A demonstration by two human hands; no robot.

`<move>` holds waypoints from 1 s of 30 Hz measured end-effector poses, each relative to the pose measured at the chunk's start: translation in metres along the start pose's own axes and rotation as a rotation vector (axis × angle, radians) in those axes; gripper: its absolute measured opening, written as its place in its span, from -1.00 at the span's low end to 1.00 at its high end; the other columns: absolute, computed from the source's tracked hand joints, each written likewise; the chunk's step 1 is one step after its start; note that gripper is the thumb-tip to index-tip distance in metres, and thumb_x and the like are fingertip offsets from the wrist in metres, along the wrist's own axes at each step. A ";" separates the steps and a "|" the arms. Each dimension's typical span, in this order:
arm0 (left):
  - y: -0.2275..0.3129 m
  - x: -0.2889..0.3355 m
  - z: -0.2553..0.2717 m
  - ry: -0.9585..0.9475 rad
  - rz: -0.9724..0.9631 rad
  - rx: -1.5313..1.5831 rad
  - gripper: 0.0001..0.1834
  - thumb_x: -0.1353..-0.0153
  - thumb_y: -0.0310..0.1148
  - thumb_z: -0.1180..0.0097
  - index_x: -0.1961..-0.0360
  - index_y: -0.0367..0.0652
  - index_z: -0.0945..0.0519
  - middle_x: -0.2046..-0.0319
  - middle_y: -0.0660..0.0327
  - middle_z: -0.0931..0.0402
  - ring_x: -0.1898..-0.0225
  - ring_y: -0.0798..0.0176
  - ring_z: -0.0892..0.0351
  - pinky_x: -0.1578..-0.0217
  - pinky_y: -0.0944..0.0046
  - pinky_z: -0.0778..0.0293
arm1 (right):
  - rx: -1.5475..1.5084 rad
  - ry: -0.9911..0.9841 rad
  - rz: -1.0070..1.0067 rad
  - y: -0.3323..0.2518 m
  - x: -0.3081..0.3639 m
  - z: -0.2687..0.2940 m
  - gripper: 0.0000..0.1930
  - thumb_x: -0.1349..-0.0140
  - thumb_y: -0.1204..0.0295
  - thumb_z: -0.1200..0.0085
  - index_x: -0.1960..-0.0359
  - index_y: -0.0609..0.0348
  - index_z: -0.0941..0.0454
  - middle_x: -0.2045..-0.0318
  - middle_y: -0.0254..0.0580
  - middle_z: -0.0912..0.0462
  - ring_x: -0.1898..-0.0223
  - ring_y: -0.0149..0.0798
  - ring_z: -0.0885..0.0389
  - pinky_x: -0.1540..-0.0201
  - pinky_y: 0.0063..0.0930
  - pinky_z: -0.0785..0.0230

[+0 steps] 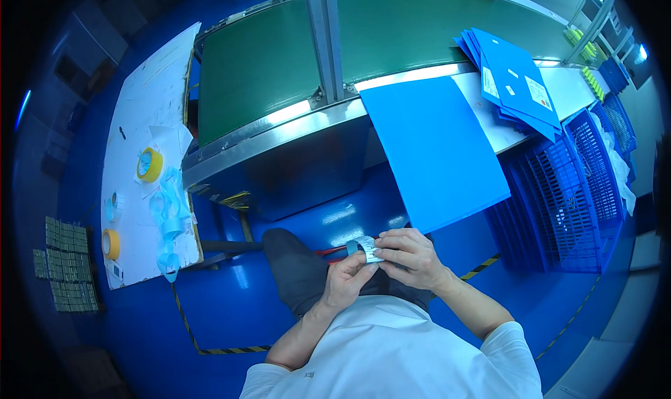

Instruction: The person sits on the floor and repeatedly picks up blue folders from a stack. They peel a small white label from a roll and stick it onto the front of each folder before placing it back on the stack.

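Note:
Above my lap, both hands hold a small roll of white labels (368,246) with dark print and a pale blue strip curling at its left side. My left hand (344,280) pinches its lower edge between thumb and fingers. From the right, my right hand (414,259) closes over the other side, fingertips on the labels. Beyond my hands, a flat blue sheet (437,154) juts out over the near edge of the bench. A stack of blue sheets (514,77) with white labels on top lies farther right.
A green conveyor belt (258,63) with a metal post (323,39) runs across the far side. On the left, a white table (140,84) carries yellow tape rolls (149,165) and tangled pale blue strips (168,203). Blue crates (559,196) stand at right.

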State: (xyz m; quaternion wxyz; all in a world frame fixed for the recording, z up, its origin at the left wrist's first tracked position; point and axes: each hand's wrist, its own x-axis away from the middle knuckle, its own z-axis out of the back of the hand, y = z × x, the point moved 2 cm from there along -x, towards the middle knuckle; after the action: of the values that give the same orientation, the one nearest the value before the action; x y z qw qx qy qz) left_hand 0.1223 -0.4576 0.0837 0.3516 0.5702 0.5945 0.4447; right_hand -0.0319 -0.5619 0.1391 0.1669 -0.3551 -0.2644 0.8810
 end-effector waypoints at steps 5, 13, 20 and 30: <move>0.013 0.001 0.004 -0.064 -0.042 -0.388 -0.80 -0.34 -0.61 -0.08 0.04 -0.37 -0.62 0.16 0.18 -0.63 0.09 0.37 -0.58 0.05 0.37 -0.48 | -0.056 0.005 -0.040 -0.001 0.003 -0.001 -0.78 0.00 0.53 -0.34 0.25 0.14 -0.72 0.18 -0.24 -0.72 0.09 -0.18 -0.68 0.05 -0.33 -0.46; -0.009 0.000 0.004 -0.035 0.035 -0.167 -0.79 -0.36 -0.55 -0.08 0.04 -0.35 -0.63 0.21 0.16 -0.65 0.17 0.35 -0.62 0.16 0.38 -0.49 | 0.057 0.339 -0.183 0.006 -0.013 0.049 -0.81 -0.04 0.68 -0.24 0.27 0.23 -0.70 0.22 -0.07 -0.73 0.17 -0.11 -0.71 0.16 -0.31 -0.56; -0.014 -0.001 0.004 0.000 0.140 -0.079 -0.78 -0.38 -0.54 -0.06 0.02 -0.41 -0.62 0.14 0.07 -0.67 0.12 0.29 -0.67 0.03 0.33 -0.56 | 0.524 0.055 -0.191 0.070 -0.012 0.073 -0.83 -0.10 0.43 -0.32 0.26 0.17 -0.73 0.10 -0.22 -0.71 -0.06 -0.09 -0.61 -0.11 -0.19 -0.41; -0.018 -0.007 0.001 0.031 0.197 -0.037 -0.78 -0.36 -0.53 -0.09 0.02 -0.40 -0.61 0.16 0.06 -0.67 0.14 0.28 -0.69 0.06 0.32 -0.58 | 0.507 -0.290 -0.279 0.053 -0.002 0.086 -0.18 0.07 -0.13 -0.40 -0.22 0.03 -0.52 -0.28 -0.09 -0.44 -0.39 0.03 -0.28 -0.43 0.06 -0.05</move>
State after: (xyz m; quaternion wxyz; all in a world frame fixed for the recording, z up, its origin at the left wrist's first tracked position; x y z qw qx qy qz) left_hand 0.1171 -0.4634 0.0658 0.3075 0.6125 0.5325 0.4967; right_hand -0.0973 -0.6355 0.1610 0.3299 -0.1334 -0.1034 0.9288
